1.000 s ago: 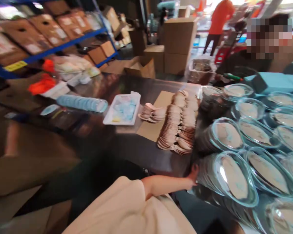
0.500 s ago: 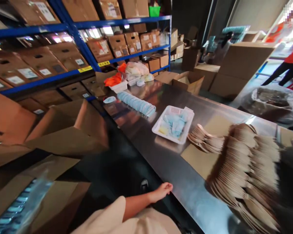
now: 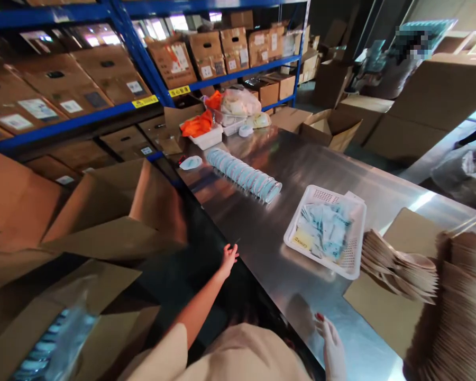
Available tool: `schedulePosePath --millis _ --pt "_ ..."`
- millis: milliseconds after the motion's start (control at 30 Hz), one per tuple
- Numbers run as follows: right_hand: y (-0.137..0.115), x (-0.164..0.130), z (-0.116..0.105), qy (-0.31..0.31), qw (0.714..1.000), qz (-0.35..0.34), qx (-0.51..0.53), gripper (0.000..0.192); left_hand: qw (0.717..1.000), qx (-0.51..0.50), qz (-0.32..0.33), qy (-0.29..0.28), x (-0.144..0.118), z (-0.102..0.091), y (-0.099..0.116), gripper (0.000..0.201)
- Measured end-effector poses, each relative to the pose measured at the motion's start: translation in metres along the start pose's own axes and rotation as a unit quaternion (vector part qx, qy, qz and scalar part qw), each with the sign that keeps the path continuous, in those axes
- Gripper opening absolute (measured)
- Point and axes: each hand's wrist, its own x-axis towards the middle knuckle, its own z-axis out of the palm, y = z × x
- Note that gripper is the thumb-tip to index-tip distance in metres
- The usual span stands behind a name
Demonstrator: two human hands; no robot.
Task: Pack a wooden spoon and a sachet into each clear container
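My left hand (image 3: 229,258) is stretched forward at the near edge of the metal table, fingers apart and loosely bent, holding nothing I can make out. Low in the view, my right hand (image 3: 330,338), pale as if gloved and with a red spot at a fingertip, hovers over the tabletop with its fingers extended. Beyond them on the metal table (image 3: 254,233) lies a row of round, light-blue packs (image 3: 244,174) in clear wrap. A white plastic basket (image 3: 359,264) to the right holds blue-and-white sachets (image 3: 327,227) and a yellow label.
Nested stacks of brown curved cardboard pieces (image 3: 456,301) stand at right on a flat cardboard sheet (image 3: 384,312). Orange cloth (image 3: 198,124) fills a white bin at the back. Open cartons (image 3: 99,227) crowd the left floor, below blue shelving (image 3: 162,98) full of boxes.
My left hand has moved forward along the table edge, and its fingers have spread. My right hand has come into view at the bottom. The view has shifted toward the left.
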Motion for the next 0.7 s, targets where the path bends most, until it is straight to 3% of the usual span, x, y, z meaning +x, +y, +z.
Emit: schedulePosePath --millis 100,167,233,333,433,533,633,700 --pt "-0.046 0.060 0.055 -0.051 0.997 -0.049 0.018 0.048 0.997 0.043 0.038 0.044 0.043 -0.031 0.041 0.088" --pt "-0.081 0.099 0.094 -0.109 0.991 -0.079 -0.002 0.055 0.991 0.085 0.074 0.074 0.086 -0.050 0.082 0.091" --pt "-0.111 0.136 0.136 -0.153 0.983 -0.100 -0.027 0.061 0.980 0.127 0.114 0.097 0.142 -0.068 0.133 0.092" --pt "-0.143 0.184 0.200 -0.165 0.980 -0.098 -0.053 0.065 0.964 0.186 0.157 0.105 0.245 -0.084 0.217 0.088" --pt "-0.173 0.226 0.261 -0.111 0.988 -0.091 -0.050 0.067 0.951 0.241 0.167 0.104 0.348 -0.087 0.296 0.087" --pt "-0.217 0.269 0.309 0.010 0.997 -0.063 -0.041 0.076 0.912 0.342 0.199 0.108 0.435 -0.087 0.355 0.086" --pt "-0.260 0.314 0.340 0.129 0.991 -0.005 -0.024 0.090 0.858 0.424 0.273 0.096 0.500 -0.092 0.391 0.078" --pt "-0.278 0.338 0.351 0.167 0.986 0.005 -0.016 0.091 0.840 0.443 0.298 0.095 0.530 -0.096 0.404 0.076"
